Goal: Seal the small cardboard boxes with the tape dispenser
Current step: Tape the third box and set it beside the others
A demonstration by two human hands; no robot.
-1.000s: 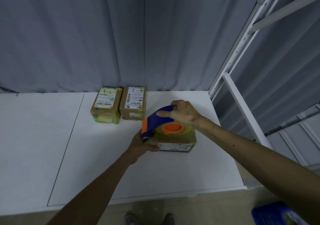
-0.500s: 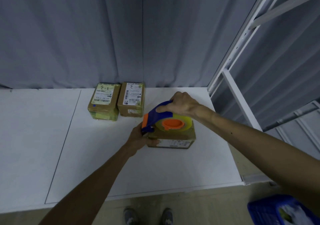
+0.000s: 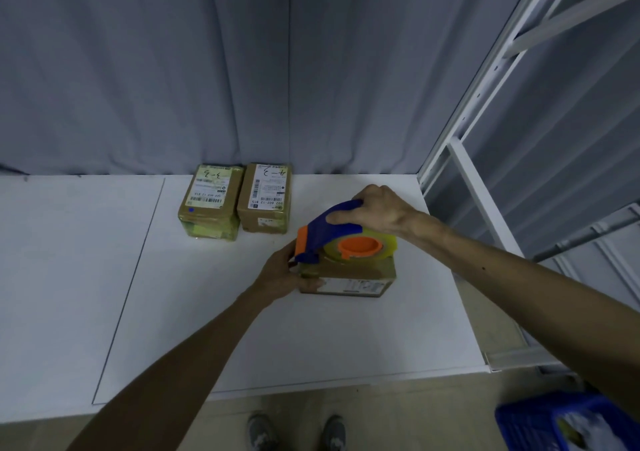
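Observation:
A small cardboard box (image 3: pixel 349 277) lies on the white table (image 3: pixel 207 312), a white label on its near side. A blue and orange tape dispenser (image 3: pixel 329 234) with a clear tape roll rests on top of the box. My right hand (image 3: pixel 377 209) grips the dispenser's blue handle from above. Its orange front end sits at the box's left edge. My left hand (image 3: pixel 282 274) holds the box's left end, fingers around the near corner. Two more small boxes, labelled 3-3 (image 3: pixel 209 201) and 4-3 (image 3: pixel 266 197), stand side by side at the back.
A grey curtain (image 3: pixel 242 69) hangs behind the table. A white metal shelving frame (image 3: pixel 478 180) stands at the right. A blue crate (image 3: pixel 561 423) sits on the floor at the lower right. My shoes (image 3: pixel 298 433) show below the table's front edge.
The dispenser and both hands have kept their places on the box. The view has shifted slightly, so everything sits a little higher in the frame than one second ago.

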